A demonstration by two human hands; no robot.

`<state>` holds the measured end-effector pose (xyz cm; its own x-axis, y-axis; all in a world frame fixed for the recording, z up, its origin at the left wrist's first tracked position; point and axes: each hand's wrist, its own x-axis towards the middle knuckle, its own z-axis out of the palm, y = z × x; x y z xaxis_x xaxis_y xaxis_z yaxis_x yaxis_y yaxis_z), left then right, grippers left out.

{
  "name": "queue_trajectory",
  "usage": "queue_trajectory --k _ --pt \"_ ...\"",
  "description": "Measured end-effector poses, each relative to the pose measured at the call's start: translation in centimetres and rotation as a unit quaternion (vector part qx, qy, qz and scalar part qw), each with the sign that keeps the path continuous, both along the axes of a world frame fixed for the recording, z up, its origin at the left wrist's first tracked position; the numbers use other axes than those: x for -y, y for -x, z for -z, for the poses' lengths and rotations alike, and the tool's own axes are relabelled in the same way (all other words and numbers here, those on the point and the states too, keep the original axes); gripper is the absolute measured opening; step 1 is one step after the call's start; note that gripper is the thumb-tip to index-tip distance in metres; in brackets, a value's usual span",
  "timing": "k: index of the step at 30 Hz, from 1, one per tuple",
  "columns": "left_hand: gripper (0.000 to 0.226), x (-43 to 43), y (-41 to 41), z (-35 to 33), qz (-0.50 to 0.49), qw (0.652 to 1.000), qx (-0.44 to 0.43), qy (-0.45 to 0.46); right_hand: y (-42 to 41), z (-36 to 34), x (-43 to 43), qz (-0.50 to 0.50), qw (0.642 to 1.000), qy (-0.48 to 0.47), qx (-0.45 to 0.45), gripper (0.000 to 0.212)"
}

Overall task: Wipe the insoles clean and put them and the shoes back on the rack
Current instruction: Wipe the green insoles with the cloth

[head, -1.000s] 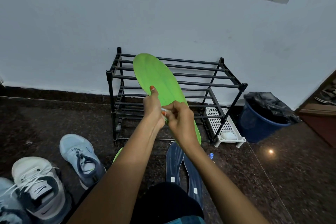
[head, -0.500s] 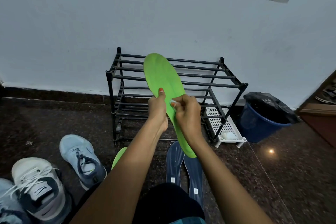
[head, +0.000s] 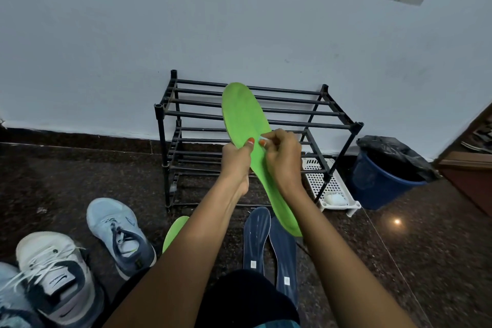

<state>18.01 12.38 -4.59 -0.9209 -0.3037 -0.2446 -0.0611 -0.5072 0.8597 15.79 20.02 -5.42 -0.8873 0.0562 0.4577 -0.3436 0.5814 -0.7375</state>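
Four insoles counted, in two pairs. One bright green foam insole is held in the air in front of the black metal tube shoe rack, toe end far and high, heel end near and low. The left hand grips its left edge, thumb on the upper face, fingers curled behind. The right hand is clenched, thumb and forefinger pinching one small white scrap against the green face, just beside the left thumb; its material cannot be told.

One second green insole lies on the dark speckled stone floor near the rack, mostly hidden by the left forearm. Two navy blue insoles lie side by side to its right, each with one small white label at the near end.

Three shoes counted on the floor at near left: one light blue sneaker, one white and grey laced sneaker, and one pale blue shoe cut off by the frame edge.

One white perforated plastic basket sits at the rack's right foot. One blue bucket with a black liner stands further right. The rack backs onto one white wall.
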Motion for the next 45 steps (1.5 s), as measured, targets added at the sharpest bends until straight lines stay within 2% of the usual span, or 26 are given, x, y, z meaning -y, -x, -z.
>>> queue_trajectory --k 3,11,15,18,20,24,30,39,45 --pt "0.014 -0.1 -0.1 0.0 0.002 1.0 -0.003 0.023 -0.6 0.0 0.2 -0.021 1.0 -0.004 -0.003 0.009" --pt "0.014 -1.1 -0.1 0.5 -0.003 0.999 0.001 0.035 2.2 0.3 0.2 0.045 0.999 0.024 0.018 0.012" --pt "0.014 -0.8 -0.1 0.5 -0.022 0.999 0.004 0.028 1.9 -0.2 0.5 0.019 0.999 0.03 0.016 0.009" --pt "0.027 -0.6 0.0 0.5 -0.016 0.999 0.0 0.034 0.9 0.3 1.5 0.007 1.0 0.006 0.009 0.01" --pt "0.03 -0.7 -0.1 0.5 -0.014 0.999 0.001 0.048 1.2 0.3 1.6 0.021 0.999 0.023 0.017 0.01" --pt "0.025 -1.3 -0.2 0.7 -0.002 0.998 -0.007 0.066 2.3 -1.0 1.3 0.049 0.998 0.037 0.029 0.01" --pt "0.022 -0.6 -0.2 0.1 -0.008 0.999 -0.025 0.048 0.6 -0.4 1.8 0.012 1.0 0.012 0.001 0.012" --pt "0.028 -0.4 -0.2 -0.1 0.008 0.998 -0.02 0.061 0.9 0.0 2.1 0.046 0.997 0.064 -0.011 0.011" --pt "0.029 -0.9 -0.2 0.5 0.015 0.996 -0.009 0.087 1.8 -0.8 0.9 0.065 0.993 0.092 0.033 0.013"
